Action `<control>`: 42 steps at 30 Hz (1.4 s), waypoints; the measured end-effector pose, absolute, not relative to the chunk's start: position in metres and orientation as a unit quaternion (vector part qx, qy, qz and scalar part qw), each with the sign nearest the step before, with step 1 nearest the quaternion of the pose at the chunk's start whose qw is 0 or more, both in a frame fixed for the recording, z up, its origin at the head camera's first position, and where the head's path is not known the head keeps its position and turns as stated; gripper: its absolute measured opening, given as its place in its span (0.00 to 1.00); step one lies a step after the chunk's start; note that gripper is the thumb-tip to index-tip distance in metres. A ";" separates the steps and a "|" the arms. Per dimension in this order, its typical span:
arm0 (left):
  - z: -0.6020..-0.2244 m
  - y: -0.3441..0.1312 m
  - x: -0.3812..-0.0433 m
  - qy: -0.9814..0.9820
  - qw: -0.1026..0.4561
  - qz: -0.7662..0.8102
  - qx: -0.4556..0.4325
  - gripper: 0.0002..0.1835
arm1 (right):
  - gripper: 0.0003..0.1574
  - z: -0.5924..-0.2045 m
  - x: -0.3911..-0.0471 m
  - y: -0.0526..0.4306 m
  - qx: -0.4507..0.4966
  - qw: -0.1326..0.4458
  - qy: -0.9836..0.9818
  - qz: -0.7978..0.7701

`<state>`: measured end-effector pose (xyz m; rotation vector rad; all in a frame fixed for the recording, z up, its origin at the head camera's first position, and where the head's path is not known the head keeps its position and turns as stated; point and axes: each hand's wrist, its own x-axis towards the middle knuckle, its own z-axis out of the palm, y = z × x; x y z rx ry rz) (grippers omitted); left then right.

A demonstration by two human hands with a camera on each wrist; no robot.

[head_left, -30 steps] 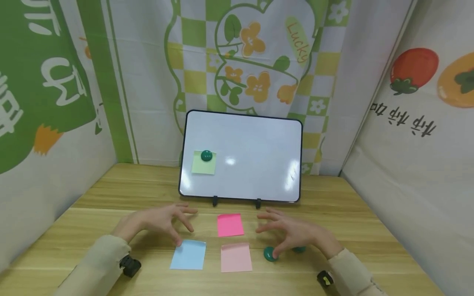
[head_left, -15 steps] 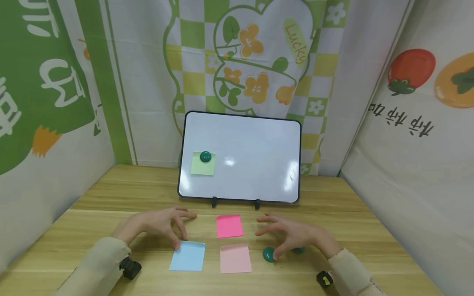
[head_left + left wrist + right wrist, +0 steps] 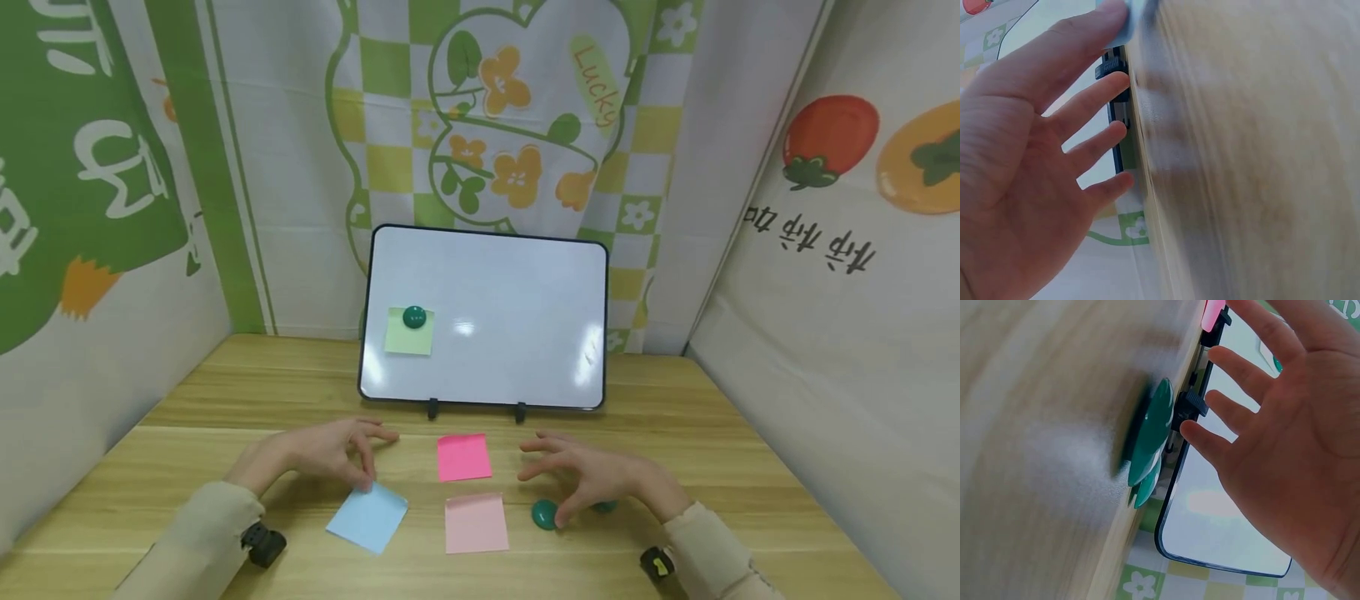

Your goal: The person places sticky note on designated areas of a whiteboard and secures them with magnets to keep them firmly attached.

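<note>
My left hand [image 3: 330, 450] pinches the blue sticky note [image 3: 369, 518] at its top edge between thumb and index finger; the note lies turned at an angle on the table. In the left wrist view the thumb covers part of the blue note. Beside a round green magnet [image 3: 544, 514] is my right hand [image 3: 596, 477], its fingers spread and its thumb at the magnet's edge; whether they touch I cannot tell. A second green magnet [image 3: 604, 506] is partly hidden under that hand. Between the hands lie a hot pink note [image 3: 464, 457] and a pale pink note [image 3: 476, 523].
A whiteboard [image 3: 510, 317] with a black frame leans on a stand with two black clips at the table's back. On its left side a green magnet [image 3: 414, 317] holds a light green note [image 3: 408, 337]. Printed curtains surround the wooden table [image 3: 187, 467] on three sides.
The left index finger has closed toward the thumb on the blue note, and the note has turned, its lower end swinging left. The right hand stays nearly still.
</note>
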<state>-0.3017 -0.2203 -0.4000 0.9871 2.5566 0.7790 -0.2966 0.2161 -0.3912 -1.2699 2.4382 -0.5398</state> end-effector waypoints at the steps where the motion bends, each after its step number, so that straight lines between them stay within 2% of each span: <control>1: -0.400 -0.220 -0.302 0.889 0.143 0.272 0.341 0.04 | 0.42 -0.391 -0.297 0.216 -0.447 0.170 0.858 -0.190; 8: -0.398 -0.221 -0.303 0.893 0.135 0.279 0.326 0.04 | 0.43 -0.393 -0.299 0.216 -0.453 0.166 0.857 -0.182; 22: -0.391 -0.219 -0.306 0.882 0.104 0.290 0.356 0.05 | 0.42 -0.394 -0.299 0.217 -0.464 0.159 0.855 -0.165; 42: -0.387 -0.214 -0.304 0.884 0.098 0.294 0.349 0.06 | 0.26 -0.395 -0.297 0.215 -0.451 0.169 0.861 -0.160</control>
